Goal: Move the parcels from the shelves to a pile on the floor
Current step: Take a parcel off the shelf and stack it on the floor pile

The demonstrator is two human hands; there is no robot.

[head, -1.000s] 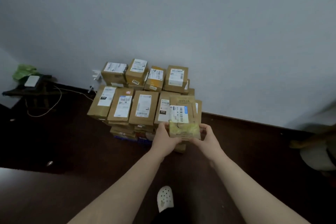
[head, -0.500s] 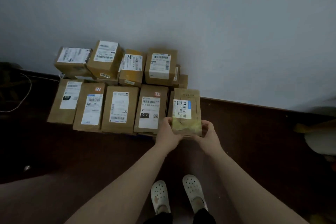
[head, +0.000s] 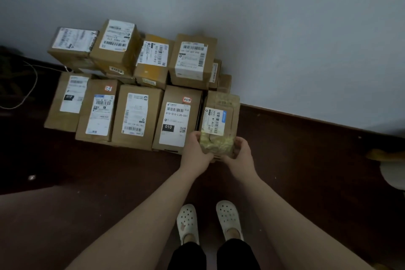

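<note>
Wall (head: 285, 28), pale grey, fills the top half. Dark red-brown floor (head: 306, 171) below it.

Pile of parcels (head: 135, 85) sits on the floor against the wall. Brown cardboard boxes, white shipping labels facing up. Back row is stacked higher, front row is lower and nearer the camera.

Held parcel (head: 221, 116) is at the right end of the front row, just beside the 010 box (head: 177, 120), long axis pointing at the wall. It has a white barcode label (head: 215, 120) on its top face and yellowish tape (head: 217, 143) across its near end. Can't tell whether it's fully seated on what lies under it.

Both hands are on the parcel's near end, arms stretched forward.
- Left hand (head: 195, 153) grips the near-left corner, thumb (head: 195, 136) on the top face by the tape. The other fingers are curled under and hidden.
- Right hand (head: 241, 155) grips the near-right corner, thumb (head: 237, 141) on the top edge, fingers wrapped down the side.

So the parcel sits between the two palms, pinched top and bottom at the near end. The far end is free of the fingers.

White clogs (head: 188, 221) are side by side on the floor below the hands, well short of the pile. Thin pale cable (head: 32, 85) loops on the floor left of the pile.
</note>
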